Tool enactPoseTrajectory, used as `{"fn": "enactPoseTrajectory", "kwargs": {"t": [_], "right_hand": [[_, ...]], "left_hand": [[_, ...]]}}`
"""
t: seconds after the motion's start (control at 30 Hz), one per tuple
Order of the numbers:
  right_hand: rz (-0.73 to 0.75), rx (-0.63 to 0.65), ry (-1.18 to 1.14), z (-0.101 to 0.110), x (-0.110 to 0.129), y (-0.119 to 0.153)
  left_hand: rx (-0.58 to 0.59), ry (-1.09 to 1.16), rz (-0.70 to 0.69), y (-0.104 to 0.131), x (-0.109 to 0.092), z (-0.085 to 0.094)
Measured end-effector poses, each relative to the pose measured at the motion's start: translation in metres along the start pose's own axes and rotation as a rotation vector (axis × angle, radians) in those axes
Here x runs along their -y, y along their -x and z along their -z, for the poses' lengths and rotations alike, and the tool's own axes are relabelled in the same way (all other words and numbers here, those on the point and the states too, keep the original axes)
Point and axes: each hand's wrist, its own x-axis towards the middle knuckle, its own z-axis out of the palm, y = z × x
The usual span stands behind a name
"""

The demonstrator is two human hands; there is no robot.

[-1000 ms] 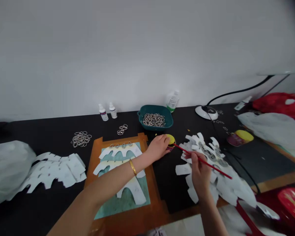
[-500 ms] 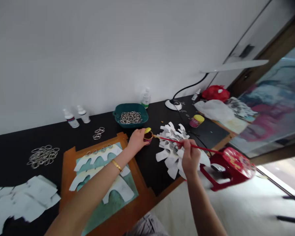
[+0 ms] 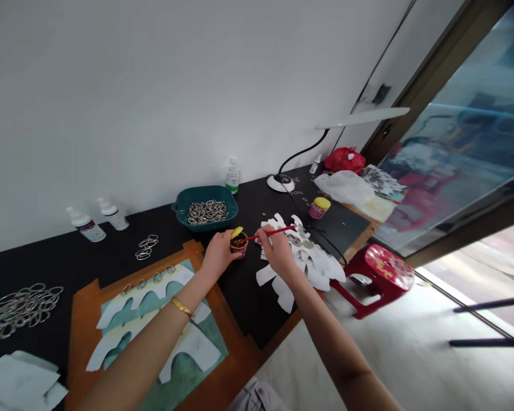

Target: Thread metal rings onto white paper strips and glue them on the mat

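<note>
My left hand (image 3: 219, 251) grips a small round pot (image 3: 239, 248) with a pinkish label and a yellow lid (image 3: 237, 232) tilted up at its rim. Between the fingers of my right hand (image 3: 276, 248) is a thin red brush (image 3: 282, 229), its tip down at the mouth of the pot. To the left, white arch-shaped paper cutouts (image 3: 124, 335) lie on a green sheet within an orange-brown board (image 3: 82, 319), and several metal rings (image 3: 157, 278) sit along the top cutout. More white cutouts (image 3: 312, 260) are heaped beneath my right hand.
A dark green basin (image 3: 182, 214) of metal rings stands against the wall beside a clear bottle (image 3: 232, 176). Loose rings (image 3: 25, 308) and two white bottles (image 3: 88, 226) are at left. At right are a lamp (image 3: 281, 182), a yellow-lidded pot (image 3: 319, 208) and a red stool (image 3: 388, 268).
My right hand has moved in toward the pot, bringing the brush tip from outside the rim into its mouth. The view has swung to the right; the left hand still holds the pot.
</note>
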Motion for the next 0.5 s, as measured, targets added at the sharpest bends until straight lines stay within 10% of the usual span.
{"fn": "enactPoseTrajectory", "kwargs": {"t": [0.5], "right_hand": [[-0.121,-0.38,-0.124,0.054,-0.002,0.043]], "left_hand": [[0.049,-0.025,-0.02,0.001,-0.001,0.0]]}}
